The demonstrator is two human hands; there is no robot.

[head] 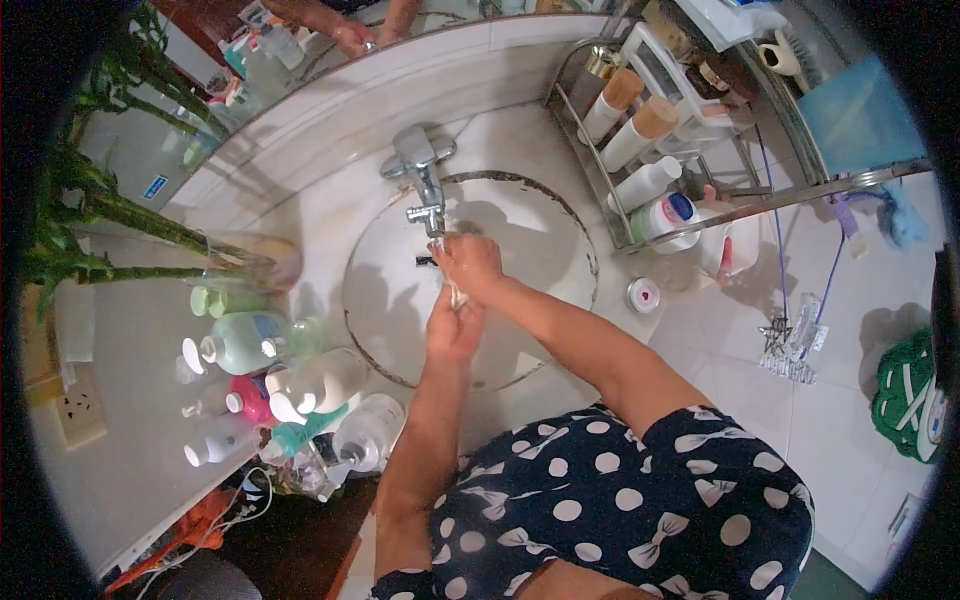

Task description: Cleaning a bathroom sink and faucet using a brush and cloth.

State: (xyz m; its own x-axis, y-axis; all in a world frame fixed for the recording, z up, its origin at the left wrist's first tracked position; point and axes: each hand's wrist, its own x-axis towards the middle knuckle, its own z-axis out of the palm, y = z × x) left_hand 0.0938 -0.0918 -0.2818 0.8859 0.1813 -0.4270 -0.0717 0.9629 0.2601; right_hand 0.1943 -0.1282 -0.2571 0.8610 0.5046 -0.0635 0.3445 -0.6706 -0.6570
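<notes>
Both my hands are over a round white washbasin (540, 225), close below the spout of a chrome faucet (424, 169). My right hand (470, 262) is directly under the spout, its fingers bent and wet. Just below it is my left hand (455, 326), palm turned up. Between the two lies a small whitish thing (457, 297), perhaps water or lather; I cannot tell which. Water seems to run from the spout onto my right hand. A dark slot, the overflow, shows left of my right hand. The basin's rim has dark, worn sealant around it.
Pump bottles (247, 341) crowd the counter at left, beside a glass vase (262, 259) with green bamboo stalks. At right a metal rack (592, 161) holds several bottles with wooden and white caps. A small round jar (643, 295) sits near the basin. A mirror rises behind the faucet.
</notes>
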